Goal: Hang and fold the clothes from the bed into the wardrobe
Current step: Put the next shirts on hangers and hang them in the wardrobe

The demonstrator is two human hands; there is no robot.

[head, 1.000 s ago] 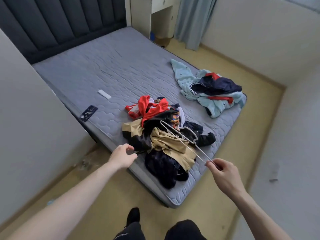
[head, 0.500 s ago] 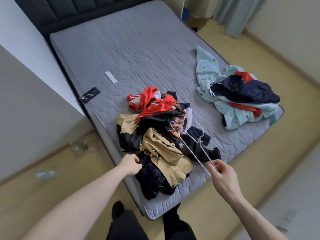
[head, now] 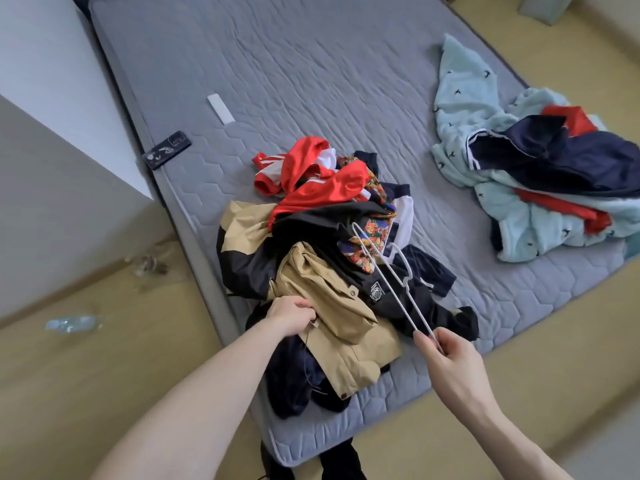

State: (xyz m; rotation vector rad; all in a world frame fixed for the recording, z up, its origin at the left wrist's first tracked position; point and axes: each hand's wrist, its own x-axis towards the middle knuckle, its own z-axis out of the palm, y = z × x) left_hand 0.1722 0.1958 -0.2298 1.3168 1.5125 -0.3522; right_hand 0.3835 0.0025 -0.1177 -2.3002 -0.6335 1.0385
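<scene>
Since a second earlier, my left hand [head: 292, 315] had dropped from above the mattress edge onto the tan jacket [head: 341, 327], fingers closed on its fabric. My right hand [head: 446, 358] pinched one end of the thin white wire hanger [head: 391, 278], which stretched away over the heap, hook rightward.

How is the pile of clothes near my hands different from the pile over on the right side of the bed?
The near pile is mostly black, tan and red; the right pile is mostly pale blue with navy and red. The left hand grips the near pile's tan jacket and the hanger lies over it; the right pile is untouched. Both lie crumpled on the mattress.
</scene>
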